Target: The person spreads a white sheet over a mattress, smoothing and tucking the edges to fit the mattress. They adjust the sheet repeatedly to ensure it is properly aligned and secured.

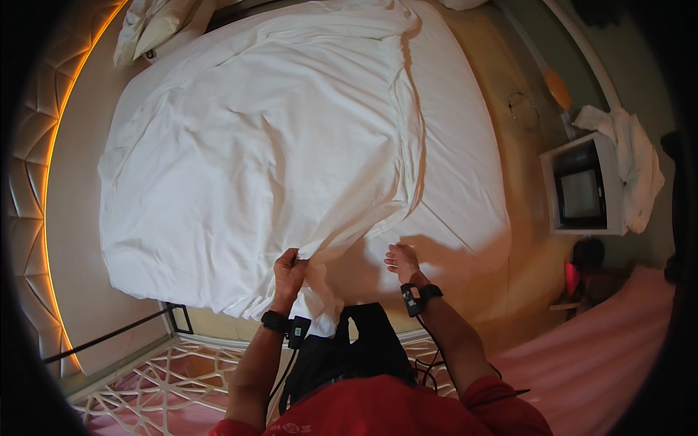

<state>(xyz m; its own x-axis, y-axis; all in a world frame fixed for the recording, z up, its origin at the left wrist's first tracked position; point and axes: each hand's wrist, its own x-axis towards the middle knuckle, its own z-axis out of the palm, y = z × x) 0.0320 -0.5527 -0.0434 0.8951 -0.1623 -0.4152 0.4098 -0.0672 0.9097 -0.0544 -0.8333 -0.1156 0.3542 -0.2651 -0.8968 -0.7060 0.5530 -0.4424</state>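
A rumpled white duvet cover is spread over most of the bed, its far right edge bunched into folds. At the bed's near edge my left hand pinches a raised corner of this cover, and the cloth stretches taut from my fingers toward the upper right. Some of the fabric hangs down below my left wrist. To the right, my right hand hovers with bent fingers over the white fitted sheet and holds nothing. Its shadow falls on the sheet. Both wrists wear strapped black devices with cables.
A lit, padded headboard runs along the left, with pillows beyond the bed. At right stand a white cabinet with a towel draped over it and a pink curtain. A lattice screen and a black metal bar lie near me.
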